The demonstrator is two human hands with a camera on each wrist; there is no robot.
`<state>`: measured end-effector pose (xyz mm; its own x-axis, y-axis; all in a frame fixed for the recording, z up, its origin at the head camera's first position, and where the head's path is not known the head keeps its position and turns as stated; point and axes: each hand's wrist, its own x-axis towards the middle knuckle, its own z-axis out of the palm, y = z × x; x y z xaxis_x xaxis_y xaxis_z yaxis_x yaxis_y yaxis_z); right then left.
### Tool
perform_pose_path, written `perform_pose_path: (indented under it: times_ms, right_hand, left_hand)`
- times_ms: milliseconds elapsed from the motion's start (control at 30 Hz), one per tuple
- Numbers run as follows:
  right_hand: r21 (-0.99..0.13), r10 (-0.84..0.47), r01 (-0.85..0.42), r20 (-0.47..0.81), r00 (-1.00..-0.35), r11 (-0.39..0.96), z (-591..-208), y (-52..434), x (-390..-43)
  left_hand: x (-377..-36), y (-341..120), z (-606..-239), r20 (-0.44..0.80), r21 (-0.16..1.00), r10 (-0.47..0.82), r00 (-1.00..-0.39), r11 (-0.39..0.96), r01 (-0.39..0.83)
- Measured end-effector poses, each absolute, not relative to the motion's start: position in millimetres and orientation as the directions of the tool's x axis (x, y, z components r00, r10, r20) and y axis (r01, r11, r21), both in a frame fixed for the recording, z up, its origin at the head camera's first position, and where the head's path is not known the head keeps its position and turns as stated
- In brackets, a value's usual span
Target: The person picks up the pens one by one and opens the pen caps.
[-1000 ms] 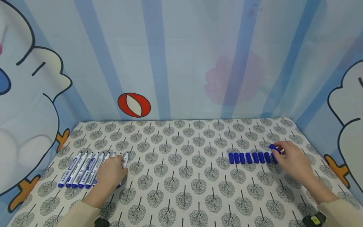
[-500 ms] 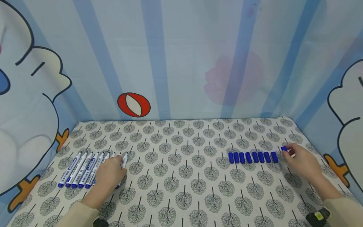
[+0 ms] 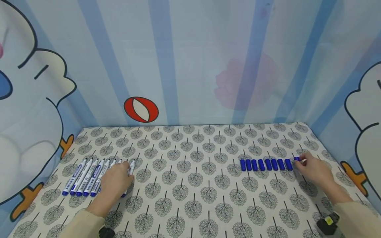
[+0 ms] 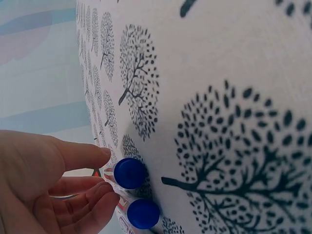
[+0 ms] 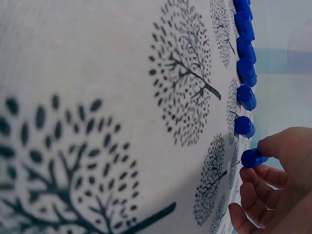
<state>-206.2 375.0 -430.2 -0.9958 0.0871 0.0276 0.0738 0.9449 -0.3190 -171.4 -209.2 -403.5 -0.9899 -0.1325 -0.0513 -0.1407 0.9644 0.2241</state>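
Several white whiteboard markers (image 3: pixel 87 178) lie side by side at the left, bare tips away from me and blue ends nearer. My left hand (image 3: pixel 114 180) is over the right end of that row, covering some of them. In the left wrist view, its thumb and fingers close around the end marker (image 4: pixel 129 173), beside a second marker's blue end (image 4: pixel 143 213). At the right, several blue marker caps (image 3: pixel 268 164) form an upright-lying row. My right hand (image 3: pixel 315 170) pinches another blue cap (image 5: pixel 251 158) between thumb and fingertips, just beyond the row's right end.
A tree-patterned cloth (image 3: pixel 193 195) covers the table. Behind it and along both sides rises a light-blue striped backdrop (image 3: pixel 190 66) with cartoon figures and a red oval (image 3: pixel 141 109). Patterned cloth separates the markers from the caps.
My right hand has drawn its cap rightward off the caps, then lowered it toward the cloth at the row's right end. My left hand stays at the marker row.
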Motion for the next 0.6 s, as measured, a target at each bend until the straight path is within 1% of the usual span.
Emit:
perform_pose_path:
  times_ms: [133, 300, 467, 600]
  right_hand:
    - [-0.323, 0.099, 0.096, -0.007, -0.995, 0.942, -432, 375, -207]
    - [-0.329, 0.096, 0.094, -0.011, -0.995, 0.94, -433, 372, -207]
    - [-0.329, 0.094, 0.087, 0.003, -0.996, 0.94, -433, 370, -205]
    - [-0.328, 0.105, 0.102, -0.009, -0.994, 0.939, -434, 371, -206]
  left_hand:
    - [-171, -209, -402, -0.048, 0.215, -0.122, -0.991, 0.968, -0.13]
    - [-169, -208, -399, -0.036, 0.217, -0.095, -0.995, 0.971, -0.101]
    - [-166, -206, -395, -0.022, 0.201, -0.056, -0.998, 0.978, -0.059]
    - [-165, -206, -392, 0.011, 0.172, -0.004, -1.0, 0.985, -0.002]
